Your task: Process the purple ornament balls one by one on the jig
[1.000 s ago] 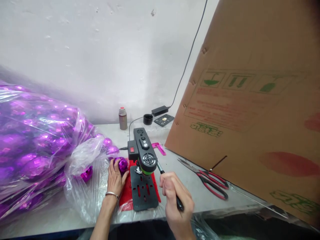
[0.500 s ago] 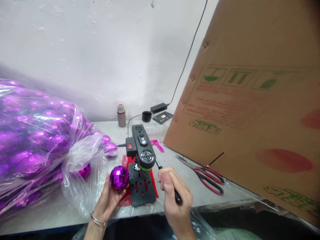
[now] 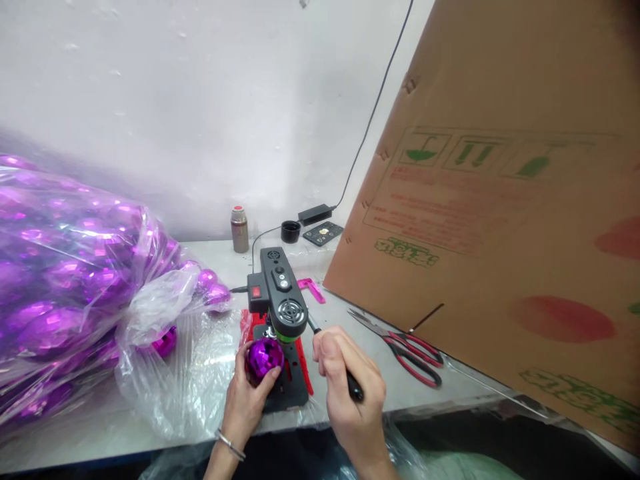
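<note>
Gripping 1 ball (image 3: 265,358) with my left hand (image 3: 245,395), cupped round it from the near side, beside the press (image 3: 283,283) | my right hand (image 3: 357,413) clamped on the lever (image 3: 355,388) | pale table (image 3: 400,400), bag (image 3: 75,260) at left | white wall (image 3: 200,100), box (image 3: 475,273) slanting at right

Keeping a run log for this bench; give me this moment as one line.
left hand: holding purple ball at black machine | right hand: gripping black handle | scissors: on table, beside cardboard

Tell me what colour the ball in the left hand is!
The ball is shiny purple with mirror-like facets; the head view shows it best.
</note>
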Motion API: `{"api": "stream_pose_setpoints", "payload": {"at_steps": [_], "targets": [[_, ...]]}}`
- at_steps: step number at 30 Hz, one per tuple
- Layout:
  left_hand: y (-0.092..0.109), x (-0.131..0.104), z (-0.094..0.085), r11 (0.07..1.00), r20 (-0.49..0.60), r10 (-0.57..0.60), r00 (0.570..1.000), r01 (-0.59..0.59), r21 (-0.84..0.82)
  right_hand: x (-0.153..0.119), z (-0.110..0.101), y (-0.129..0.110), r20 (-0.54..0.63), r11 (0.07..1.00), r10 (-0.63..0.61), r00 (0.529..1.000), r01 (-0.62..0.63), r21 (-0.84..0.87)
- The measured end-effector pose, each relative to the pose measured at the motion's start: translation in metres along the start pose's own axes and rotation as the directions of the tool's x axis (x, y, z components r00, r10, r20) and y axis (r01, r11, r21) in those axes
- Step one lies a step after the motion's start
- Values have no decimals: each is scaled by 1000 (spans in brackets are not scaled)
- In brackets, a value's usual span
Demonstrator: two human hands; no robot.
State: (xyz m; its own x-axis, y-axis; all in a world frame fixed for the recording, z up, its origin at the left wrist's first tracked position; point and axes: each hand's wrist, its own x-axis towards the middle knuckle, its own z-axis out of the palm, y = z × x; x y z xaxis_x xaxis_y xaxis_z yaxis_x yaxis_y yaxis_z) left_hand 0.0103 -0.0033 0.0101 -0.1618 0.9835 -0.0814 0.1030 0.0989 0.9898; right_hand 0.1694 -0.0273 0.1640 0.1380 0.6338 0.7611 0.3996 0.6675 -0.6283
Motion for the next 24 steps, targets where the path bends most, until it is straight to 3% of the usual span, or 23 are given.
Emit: {"api": "stream_pose_setpoints", "payload": {"at_steps": [6, 13, 16, 24], "targets": [[-7, -8, 8, 937, 23, 163, 986, -163, 308, -3, -2, 1, 8, 1000, -13, 1000, 13, 10], [-10, 2, 17, 870, 105, 321, 941, -337, 359, -1, -3, -2, 11, 1000, -26, 1000, 26, -2], [-15, 10, 20, 843, 78, 396, 915, -396, 364, -3, -4, -2, 10, 1000, -24, 1000, 24, -7], [-25, 12, 20, 939, 183, 260, 948, -293, 182, -16, -2, 8, -1, 999, -52, 999, 52, -7]]}}
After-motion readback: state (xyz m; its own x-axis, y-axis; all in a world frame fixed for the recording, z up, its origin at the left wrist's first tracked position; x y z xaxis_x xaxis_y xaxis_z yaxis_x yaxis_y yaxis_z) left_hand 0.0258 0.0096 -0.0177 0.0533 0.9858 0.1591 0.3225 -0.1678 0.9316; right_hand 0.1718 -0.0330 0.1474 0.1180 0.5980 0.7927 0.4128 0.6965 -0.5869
